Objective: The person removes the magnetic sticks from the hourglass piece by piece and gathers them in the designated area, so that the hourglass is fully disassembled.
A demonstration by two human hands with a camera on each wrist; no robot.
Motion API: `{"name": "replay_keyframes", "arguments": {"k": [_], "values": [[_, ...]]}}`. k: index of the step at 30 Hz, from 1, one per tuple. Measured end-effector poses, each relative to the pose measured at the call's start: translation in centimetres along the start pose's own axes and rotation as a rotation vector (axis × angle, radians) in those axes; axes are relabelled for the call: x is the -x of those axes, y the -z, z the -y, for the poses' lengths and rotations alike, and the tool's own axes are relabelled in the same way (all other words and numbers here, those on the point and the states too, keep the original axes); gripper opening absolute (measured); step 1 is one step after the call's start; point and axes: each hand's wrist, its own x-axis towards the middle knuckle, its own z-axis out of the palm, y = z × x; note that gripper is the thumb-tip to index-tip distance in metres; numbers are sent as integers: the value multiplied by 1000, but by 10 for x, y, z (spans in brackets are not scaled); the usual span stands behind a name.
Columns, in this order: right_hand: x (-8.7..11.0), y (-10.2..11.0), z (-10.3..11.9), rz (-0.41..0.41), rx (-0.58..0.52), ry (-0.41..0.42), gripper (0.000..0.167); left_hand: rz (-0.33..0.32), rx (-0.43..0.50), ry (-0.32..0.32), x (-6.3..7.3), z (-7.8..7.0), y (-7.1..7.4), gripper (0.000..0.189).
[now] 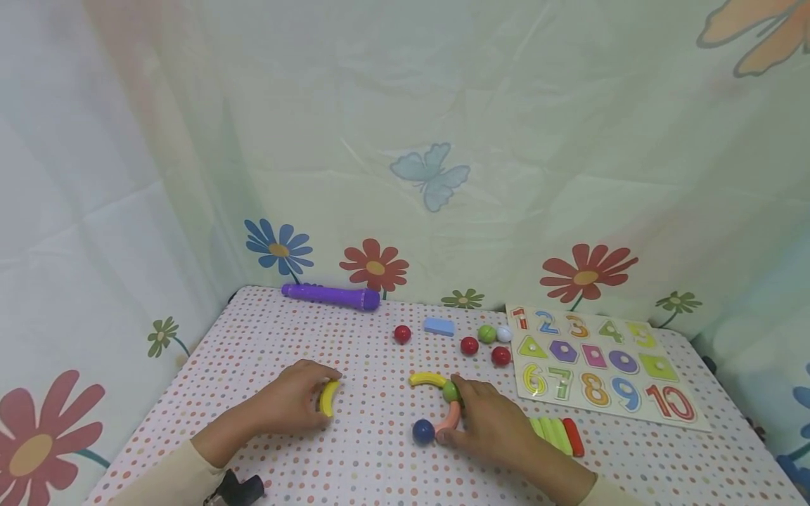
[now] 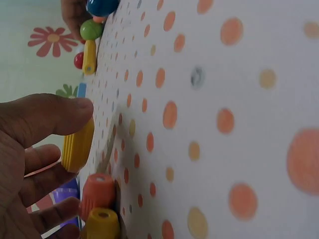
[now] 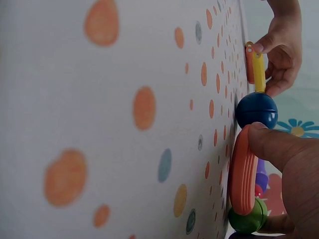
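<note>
Between thumb and fingers, my left hand point(image 1: 287, 400) pinches a yellow curved stick point(image 1: 329, 398) just above the table. Under that hand, the left wrist view shows an orange stick point(image 2: 97, 191) and another yellow stick point(image 2: 103, 225) lying on the cloth. To the right, a chain joins a yellow curved stick point(image 1: 427, 379), a green ball point(image 1: 450, 391), an orange curved stick point(image 1: 451, 416) and a dark blue ball point(image 1: 423, 431). My right hand point(image 1: 493, 422) holds this chain, thumb on the orange stick near the blue ball, fingers by the green ball.
Behind lie red balls point(image 1: 402, 334), a light blue block point(image 1: 439, 326), a green ball point(image 1: 486, 334) and a white ball point(image 1: 503, 334). A number puzzle board point(image 1: 623, 418) covers the right side. Green sticks point(image 1: 552, 433) lie beside my right forearm. A purple microphone point(image 1: 330, 296) rests at the back left.
</note>
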Motion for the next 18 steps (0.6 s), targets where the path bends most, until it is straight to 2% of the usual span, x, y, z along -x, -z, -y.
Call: {"name": "replay_keyframes", "arguments": {"k": [3,8,13,18], "values": [[0,0,0,5,-1,-2,108,-1,1,4,2,5,2,70],[0,0,0,12,-2,-3,108,-12,3,-26,5,15,3,68],[1,2,0,7,-1,4,107,-31,-23,-50,7,16,3,67],[1,2,1,9,0,0,106,-25,-42,-68,8,18,3,68]]}}
